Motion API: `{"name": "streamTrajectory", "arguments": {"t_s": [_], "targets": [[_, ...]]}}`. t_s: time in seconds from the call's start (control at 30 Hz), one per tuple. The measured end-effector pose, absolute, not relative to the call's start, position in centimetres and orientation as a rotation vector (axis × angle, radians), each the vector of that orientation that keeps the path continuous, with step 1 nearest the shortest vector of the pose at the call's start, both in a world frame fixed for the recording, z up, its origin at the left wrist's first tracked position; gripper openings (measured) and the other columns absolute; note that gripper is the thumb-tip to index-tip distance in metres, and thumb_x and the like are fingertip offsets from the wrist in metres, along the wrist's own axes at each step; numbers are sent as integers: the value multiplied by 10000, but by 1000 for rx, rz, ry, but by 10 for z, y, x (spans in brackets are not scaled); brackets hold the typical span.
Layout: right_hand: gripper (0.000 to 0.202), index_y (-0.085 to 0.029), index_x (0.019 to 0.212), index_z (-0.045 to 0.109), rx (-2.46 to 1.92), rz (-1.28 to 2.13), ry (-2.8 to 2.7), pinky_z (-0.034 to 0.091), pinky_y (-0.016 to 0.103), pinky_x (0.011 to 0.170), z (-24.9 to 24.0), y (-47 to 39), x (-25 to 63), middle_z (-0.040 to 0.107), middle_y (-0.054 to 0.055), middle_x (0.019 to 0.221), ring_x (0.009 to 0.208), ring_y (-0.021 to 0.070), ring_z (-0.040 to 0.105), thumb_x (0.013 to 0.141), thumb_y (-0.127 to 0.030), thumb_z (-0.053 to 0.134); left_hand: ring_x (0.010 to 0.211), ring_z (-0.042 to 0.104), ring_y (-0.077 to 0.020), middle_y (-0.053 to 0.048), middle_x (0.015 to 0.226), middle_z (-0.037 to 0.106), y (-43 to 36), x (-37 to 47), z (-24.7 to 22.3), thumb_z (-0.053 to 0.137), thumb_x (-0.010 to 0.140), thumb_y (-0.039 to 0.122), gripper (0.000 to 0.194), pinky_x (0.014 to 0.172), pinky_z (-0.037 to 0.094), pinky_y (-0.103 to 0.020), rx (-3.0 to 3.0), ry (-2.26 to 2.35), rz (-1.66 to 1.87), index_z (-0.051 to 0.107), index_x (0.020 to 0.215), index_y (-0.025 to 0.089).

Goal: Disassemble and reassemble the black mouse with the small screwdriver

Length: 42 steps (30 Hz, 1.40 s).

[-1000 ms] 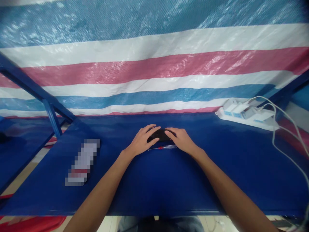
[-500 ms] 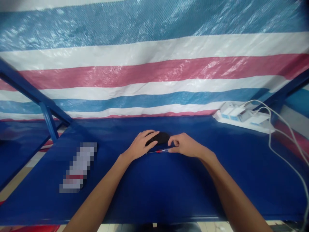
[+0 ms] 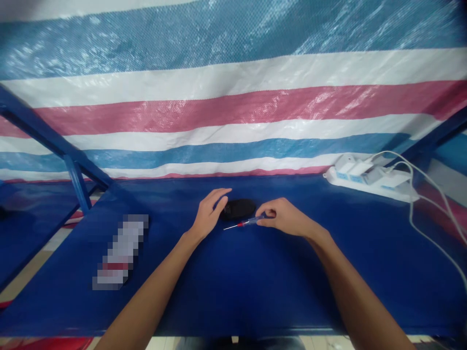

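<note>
A dark oval object, shaped like a computer mouse (image 3: pixel 239 209), lies on the blue table (image 3: pixel 241 282) between my hands. My left hand (image 3: pixel 210 212) is just left of it, thumb and fingers apart, holding nothing. Pinched in my right hand (image 3: pixel 280 215) is the clear handle of a screwdriver (image 3: pixel 246 222) with a red collar. Its thin metal shaft points left, in front of the dark object, with the tip towards my left wrist.
A pixelated long object (image 3: pixel 120 253) lies on the table at the left. At the back right a white power strip (image 3: pixel 372 182) holds plugs with white cables. Blue metal frame bars (image 3: pixel 76 182) and a striped sheet stand behind.
My left hand has let go of the dark object and moved slightly left, its fingers spread. The screwdriver's handle end has risen a little with my right hand.
</note>
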State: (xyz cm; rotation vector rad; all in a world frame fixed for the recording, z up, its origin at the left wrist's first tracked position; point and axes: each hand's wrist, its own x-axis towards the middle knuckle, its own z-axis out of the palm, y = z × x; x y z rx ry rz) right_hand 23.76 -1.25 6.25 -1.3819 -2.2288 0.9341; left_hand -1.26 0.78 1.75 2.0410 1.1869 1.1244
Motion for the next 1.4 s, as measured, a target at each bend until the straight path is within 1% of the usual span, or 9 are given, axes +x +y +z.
{"name": "streamTrajectory", "arguments": {"t_s": [0.13,0.27,0.37,0.47,0.57,0.67,0.83,1.17,1.4], "targets": [[211,-207,829,714,-1328,855,-1980,284,239,514,63,-12,240,382,-61,578,538,89,352,819,-403,635,1015,649,-200,-67,1051,690,11,-15,19,414,999,414,340,954,490,-349,1760,1303,1470,659,1083,194],[223,-212,876,676,-1274,779,-1722,338,236,515,57,-11,236,442,-54,589,540,92,410,852,-422,606,926,657,-192,-51,937,691,8,-16,22,426,994,407,333,888,505,-332,1748,1330,1544,678,981,190],[214,-203,899,653,-1220,842,-1559,396,242,506,53,-10,232,519,-50,582,504,92,486,861,-407,603,918,653,-191,-43,945,693,3,-15,26,481,976,369,273,868,504,-329,1865,1290,1502,698,965,203],[208,-187,900,656,-1170,874,-1438,434,251,496,51,-10,228,594,-30,613,495,99,553,844,-386,633,941,651,-192,-39,980,696,0,-13,26,551,943,319,204,890,502,-344,2004,1226,1419,700,1044,223],[223,-178,911,666,-1150,875,-1365,461,265,500,50,-10,225,638,-13,627,503,112,588,833,-386,648,986,649,-206,-47,1040,699,0,-12,24,594,916,310,209,928,498,-378,2097,1178,1333,695,1083,234],[219,-180,906,673,-1135,873,-1328,472,269,503,49,-11,224,648,-13,622,498,112,593,828,-384,657,974,658,-216,-52,1047,707,1,-11,20,624,895,344,201,924,509,-400,2111,1186,1315,712,1040,235],[209,-176,898,682,-1115,879,-1313,483,272,508,50,-12,223,653,-10,622,498,111,598,823,-371,667,892,668,-208,-40,934,730,4,-10,18,631,896,378,185,859,529,-389,2109,1199,1348,737,943,234],[166,-186,873,694,-1088,860,-1304,485,264,506,50,-12,224,649,-19,602,484,105,592,817,-342,680,810,664,-184,-38,851,732,8,-10,13,639,903,322,153,768,527,-338,2175,1144,1449,736,861,211],[145,-190,862,701,-1099,845,-1316,491,270,512,51,-12,225,649,-20,599,486,107,594,812,-325,684,798,658,-176,-31,839,728,8,-10,13,655,893,300,128,753,519,-331,2203,1132,1455,724,843,205]]}}
